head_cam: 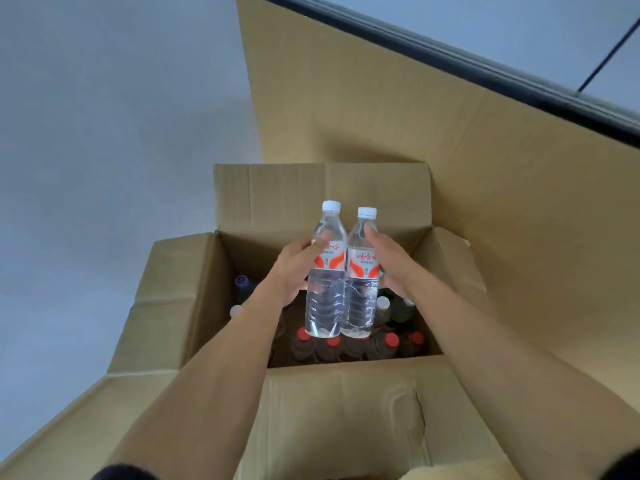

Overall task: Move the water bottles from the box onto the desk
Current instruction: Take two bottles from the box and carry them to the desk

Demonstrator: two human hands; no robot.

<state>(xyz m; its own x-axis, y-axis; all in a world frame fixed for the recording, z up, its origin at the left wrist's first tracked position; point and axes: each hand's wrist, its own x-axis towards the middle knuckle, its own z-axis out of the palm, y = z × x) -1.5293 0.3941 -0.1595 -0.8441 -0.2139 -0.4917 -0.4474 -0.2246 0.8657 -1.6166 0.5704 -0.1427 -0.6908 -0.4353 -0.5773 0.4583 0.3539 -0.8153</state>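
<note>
Two clear water bottles with white caps and red-and-white labels are held side by side above the open cardboard box (180, 306). My left hand (294, 268) grips the left bottle (327, 271) around its label. The right bottle (362, 278) is gripped the same way by my right hand (391, 265). Both bottles are upright and touch each other. Down in the box stand several more bottles, a row with red caps (391, 339) along the near wall and others with white or dark caps (242, 282) further back, partly hidden by my arms.
The box's flaps are folded outward on all sides, the far flap (311, 192) standing up. A large sheet of cardboard (415, 116) lies behind and to the right. Grey floor (104, 133) spreads on the left. A dark edge (519, 77) runs diagonally at the upper right.
</note>
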